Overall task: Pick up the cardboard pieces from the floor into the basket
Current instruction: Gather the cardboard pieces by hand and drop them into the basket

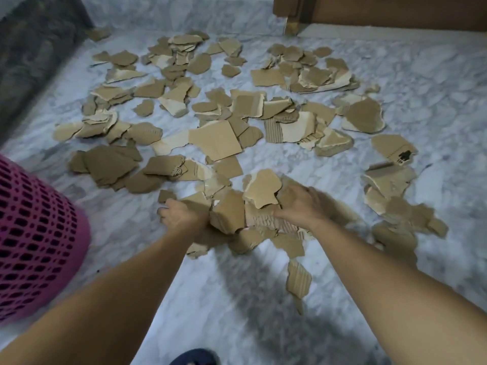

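Head view: we look down over both forearms at a marble floor strewn with torn cardboard.
Left grip: our left hand has its fingers curled into the left side of a bundle of cardboard pieces, gripping it.
Right grip: our right hand presses on the right side of the same bundle, thumb pointing inward over a corrugated scrap; the fingers are blurred, so we cannot tell how far they curl round it.
Bundle: it sits squeezed between our two hands, with several scraps hanging or slipping out below it, one ribbed piece lying nearer to us.
Near pieces: a cluster of scraps lies to the right of our right hand, some blurred.
Far pieces: most of the cardboard pieces are spread over the floor beyond our hands, overlapping in loose heaps.
Basket: the pink mesh basket stands at the left edge, near our left forearm, apart from the bundle.
Furniture: wooden furniture crosses the top right corner.
Foot: a dark blue slipper toe shows at the bottom edge.
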### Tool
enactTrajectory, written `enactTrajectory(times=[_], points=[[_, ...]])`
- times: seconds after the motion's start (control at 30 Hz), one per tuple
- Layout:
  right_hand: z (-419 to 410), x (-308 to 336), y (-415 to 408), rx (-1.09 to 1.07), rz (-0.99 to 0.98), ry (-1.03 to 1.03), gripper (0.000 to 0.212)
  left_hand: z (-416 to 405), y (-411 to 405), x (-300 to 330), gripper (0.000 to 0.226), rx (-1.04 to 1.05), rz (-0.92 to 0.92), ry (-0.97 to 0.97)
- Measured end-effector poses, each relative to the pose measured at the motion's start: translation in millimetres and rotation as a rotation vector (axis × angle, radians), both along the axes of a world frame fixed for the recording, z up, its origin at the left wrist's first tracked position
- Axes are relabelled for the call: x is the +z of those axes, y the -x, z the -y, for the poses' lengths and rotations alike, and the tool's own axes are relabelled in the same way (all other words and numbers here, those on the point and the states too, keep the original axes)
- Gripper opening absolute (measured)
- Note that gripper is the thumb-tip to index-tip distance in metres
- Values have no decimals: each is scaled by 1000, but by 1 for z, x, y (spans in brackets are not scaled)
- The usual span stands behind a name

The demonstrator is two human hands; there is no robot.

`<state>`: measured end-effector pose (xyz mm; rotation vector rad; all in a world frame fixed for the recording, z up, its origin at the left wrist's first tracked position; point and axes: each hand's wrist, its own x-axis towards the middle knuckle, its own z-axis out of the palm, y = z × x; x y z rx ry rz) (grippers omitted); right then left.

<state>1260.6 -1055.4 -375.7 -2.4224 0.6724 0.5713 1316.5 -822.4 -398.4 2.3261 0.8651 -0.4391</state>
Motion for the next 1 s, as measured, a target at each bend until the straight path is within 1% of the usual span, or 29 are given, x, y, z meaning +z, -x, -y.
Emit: enactTrajectory(times=[0.03,0.07,0.13,0.17,0.2,0.23,0.3,0.33,0.37,0.4,0.43,0.47,0.53,0.57,0.63,0.67,0.7,0.8,0.83,0.87,0.9,0.93,0.97,1.0], points=[[0,0,1,-8,8,-23,89,-2,-3,-3,80,4,11,60],[2,2,3,-30,39,-29,82,-5,-5,-4,84,-2,26,107],[10,-1,5,-126,121,90,64,-8,-7,-4,82,22,78,197],[16,-3,7,-206,150,162,62,-9,-8,-3,81,74,95,257],[22,-5,10,-306,144,185,68,-10,-9,-3,85,135,104,314],[30,-9,11,-401,116,167,78,-9,-12,-1,93,180,113,358],[37,-11,13,-522,-15,77,100,-7,-13,2,110,186,75,387],[37,-12,13,-526,-63,50,107,-5,-13,6,111,158,47,380],[35,-13,13,-505,-93,39,113,-4,-13,5,99,114,23,371],[31,-14,12,-471,-105,37,117,-3,-13,6,77,64,15,374],[25,-14,11,-436,-101,40,118,-2,-13,5,61,24,-4,368],[20,-14,9,-413,-97,39,116,-1,-13,4,64,-11,-25,370],[9,-12,4,-394,-89,16,111,-1,-18,-14,98,-39,-40,372],[5,-12,1,-392,-83,-8,110,-2,-21,-26,108,-53,-35,358],[-3,-12,-3,-410,-56,-46,110,-2,-25,-40,109,-73,-22,365],[-6,-12,-4,-435,-34,-73,109,1,-21,-31,105,-84,-6,390],[-8,-13,-5,-465,-8,-100,108,1,-21,-35,103,-93,0,404],[-13,-12,-8,-520,42,-173,106,1,-17,-34,107,-154,47,418],[-14,-11,-9,-530,45,-215,107,-1,-20,-41,103,-150,63,433],[-16,-10,-9,-535,41,-262,109,-1,-19,-34,95,-148,67,445],[-16,-12,-11,-535,36,-310,108,0,-16,-20,82,-148,63,455],[-15,-15,-12,-542,31,-355,102,2,-12,-8,65,-154,54,478],[-15,-19,-13,-554,23,-396,91,2,-9,1,50,-145,44,495],[-15,-20,-14,-563,12,-429,81,3,-6,7,44,-132,34,519]])
